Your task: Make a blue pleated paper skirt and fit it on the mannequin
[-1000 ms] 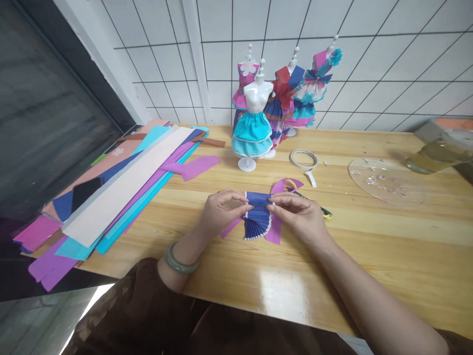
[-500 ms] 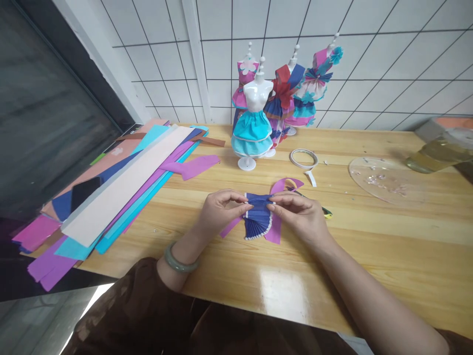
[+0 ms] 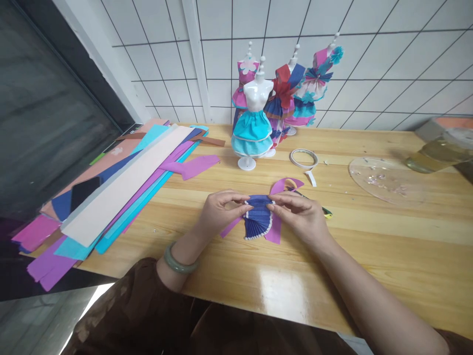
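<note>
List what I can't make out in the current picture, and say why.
All in the head view:
- Middle of the purple paper: hidden by the blue pleated piece.
- Middle of the dark tool: behind the right hand.
- Lower body of the pink-topped left mannequin: behind the front mannequin.
- Bits on the clear plate: too small to identify.
- Yellowish container: cut off by the right edge.

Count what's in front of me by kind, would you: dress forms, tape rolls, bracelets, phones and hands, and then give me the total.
Dress forms: 4
Tape roll: 1
Bracelet: 1
Phone: 1
Hands: 2, left hand and right hand, both with fingers on the pleated blue piece
Total: 9
</note>
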`<state>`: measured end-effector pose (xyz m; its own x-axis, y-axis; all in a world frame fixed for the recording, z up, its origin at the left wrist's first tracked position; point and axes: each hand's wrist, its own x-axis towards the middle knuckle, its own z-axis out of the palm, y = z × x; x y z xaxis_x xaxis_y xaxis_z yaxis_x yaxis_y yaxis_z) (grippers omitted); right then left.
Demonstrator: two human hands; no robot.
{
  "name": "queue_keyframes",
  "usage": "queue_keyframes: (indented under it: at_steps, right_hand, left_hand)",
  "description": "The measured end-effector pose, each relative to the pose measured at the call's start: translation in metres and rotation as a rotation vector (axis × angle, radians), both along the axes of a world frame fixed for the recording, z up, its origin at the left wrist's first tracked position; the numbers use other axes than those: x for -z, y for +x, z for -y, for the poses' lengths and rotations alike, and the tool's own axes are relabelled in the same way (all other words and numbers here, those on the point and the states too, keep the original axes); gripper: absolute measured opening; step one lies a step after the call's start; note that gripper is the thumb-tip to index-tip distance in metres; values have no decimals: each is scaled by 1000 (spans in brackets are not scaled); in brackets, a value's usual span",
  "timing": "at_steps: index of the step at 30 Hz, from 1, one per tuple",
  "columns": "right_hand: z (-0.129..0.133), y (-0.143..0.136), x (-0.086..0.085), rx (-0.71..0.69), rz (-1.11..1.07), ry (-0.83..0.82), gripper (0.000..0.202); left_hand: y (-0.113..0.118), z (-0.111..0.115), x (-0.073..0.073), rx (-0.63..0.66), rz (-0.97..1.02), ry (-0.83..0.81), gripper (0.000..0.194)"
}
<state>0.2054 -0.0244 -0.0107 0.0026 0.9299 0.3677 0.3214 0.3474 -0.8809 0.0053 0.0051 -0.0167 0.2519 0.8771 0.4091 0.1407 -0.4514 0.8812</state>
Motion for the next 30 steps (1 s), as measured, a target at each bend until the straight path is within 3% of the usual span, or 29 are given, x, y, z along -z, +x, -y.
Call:
queue_keyframes:
  at_steps: [13,30]
  right_hand:
    - [-2,3,2,4,313,310,16]
    - [-1,1,-1,-54,320,279,7]
  left_hand:
    - [1,0,-3,-45,-91,170,9]
    - [-1,-3,0,-41,-144,249,7]
